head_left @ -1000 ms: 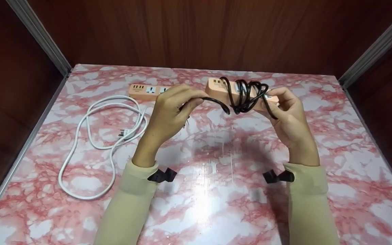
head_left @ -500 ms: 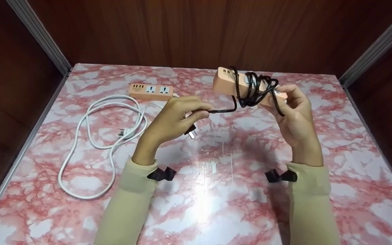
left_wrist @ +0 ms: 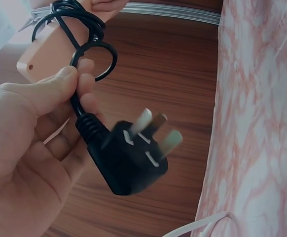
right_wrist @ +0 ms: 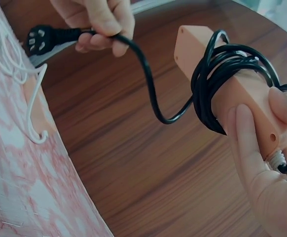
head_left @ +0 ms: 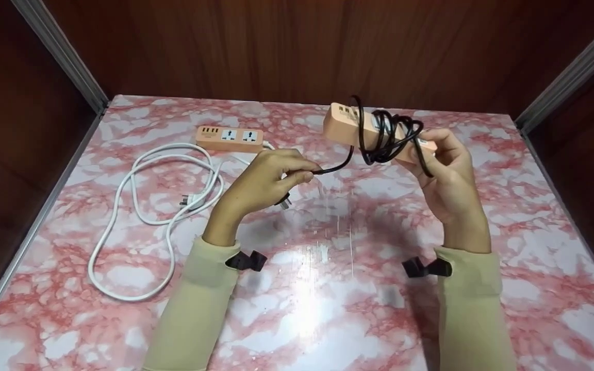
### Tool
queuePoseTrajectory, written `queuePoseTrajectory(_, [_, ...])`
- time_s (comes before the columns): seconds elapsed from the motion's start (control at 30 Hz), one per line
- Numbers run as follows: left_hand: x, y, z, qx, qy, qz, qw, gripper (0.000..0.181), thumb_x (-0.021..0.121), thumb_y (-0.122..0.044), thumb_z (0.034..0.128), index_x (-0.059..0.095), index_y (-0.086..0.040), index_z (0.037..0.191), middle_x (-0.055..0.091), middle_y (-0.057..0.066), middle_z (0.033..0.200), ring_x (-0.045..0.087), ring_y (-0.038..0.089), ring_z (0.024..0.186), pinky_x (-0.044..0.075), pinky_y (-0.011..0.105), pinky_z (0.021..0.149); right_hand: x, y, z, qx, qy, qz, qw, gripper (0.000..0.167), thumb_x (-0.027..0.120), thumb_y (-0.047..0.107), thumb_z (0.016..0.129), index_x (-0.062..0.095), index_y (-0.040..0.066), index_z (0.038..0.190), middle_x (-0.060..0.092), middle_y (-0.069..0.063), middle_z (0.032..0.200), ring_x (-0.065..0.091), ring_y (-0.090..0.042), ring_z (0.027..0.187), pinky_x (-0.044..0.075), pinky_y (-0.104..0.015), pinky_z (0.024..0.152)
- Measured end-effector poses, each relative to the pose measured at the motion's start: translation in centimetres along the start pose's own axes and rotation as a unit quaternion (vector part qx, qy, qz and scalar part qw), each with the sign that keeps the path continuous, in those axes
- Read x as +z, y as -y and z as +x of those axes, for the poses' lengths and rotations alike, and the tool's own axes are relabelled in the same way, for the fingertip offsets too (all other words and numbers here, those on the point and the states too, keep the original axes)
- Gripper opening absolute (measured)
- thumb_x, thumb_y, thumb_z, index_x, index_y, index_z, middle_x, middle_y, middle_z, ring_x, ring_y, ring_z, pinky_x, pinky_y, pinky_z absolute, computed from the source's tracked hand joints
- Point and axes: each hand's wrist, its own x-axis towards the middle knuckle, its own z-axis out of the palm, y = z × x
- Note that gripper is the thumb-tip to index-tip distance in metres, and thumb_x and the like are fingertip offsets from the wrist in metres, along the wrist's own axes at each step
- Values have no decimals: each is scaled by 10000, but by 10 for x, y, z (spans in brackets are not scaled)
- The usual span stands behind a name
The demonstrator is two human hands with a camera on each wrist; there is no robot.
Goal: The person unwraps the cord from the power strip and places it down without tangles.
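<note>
My right hand (head_left: pixel 449 175) grips one end of an orange power strip (head_left: pixel 342 129) above the table. A black cord (head_left: pixel 387 139) is wound several times around the strip's body. Its loose end runs down and left to my left hand (head_left: pixel 268 178), which pinches it between thumb and fingers. Just past that pinch, in the left wrist view, hangs the black three-pin plug (left_wrist: pixel 131 160), its prongs bare. From the right wrist side, the cord's start (right_wrist: pixel 275 159) leaves the strip's end beside my right fingers (right_wrist: pixel 247 133).
A second orange power strip (head_left: pixel 214 139) lies at the table's back left. Its white cord (head_left: pixel 116 206) spreads in loose loops, with a white plug (head_left: pixel 190 201) among them. Brown wood-grain panels (head_left: pixel 297 51) enclose the marbled red-and-white table (head_left: pixel 379 319) at the back and sides.
The wound strip has risen and shifted right with my right hand. My left hand has lowered slightly, still pinching the cord, and the free stretch of cord now hangs below the strip.
</note>
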Motion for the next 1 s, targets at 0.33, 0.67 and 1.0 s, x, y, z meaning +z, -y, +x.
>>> queuePoseTrajectory(0.33, [3,7,2,-354,26,229,9991,203,700,-149,1043,816,-57,1181,798,73,1085,704,182,887,535,337,774,-1,0,-1,8,221,55,9997,159,675,-123,961,660,6,1053,646,-141,1041,682,-197,911,629,-325,870])
queuePoseTrajectory(0.67, [7,11,2,-859,-110,242,9959,191,724,-150,1028,826,-94,1180,808,43,1072,699,135,849,530,294,721,-2,-2,-2,102,399,193,9990,123,695,-92,967,668,-7,1053,641,-148,1032,700,-196,895,629,-317,862])
queuePoseTrajectory(1.0, [10,14,3,-998,-483,470,9927,195,738,-177,1018,832,-136,1184,721,8,844,519,146,673,382,342,829,-3,-1,-1,127,498,283,9983,119,698,-81,970,666,-7,1057,644,-160,1032,720,-203,893,628,-323,870])
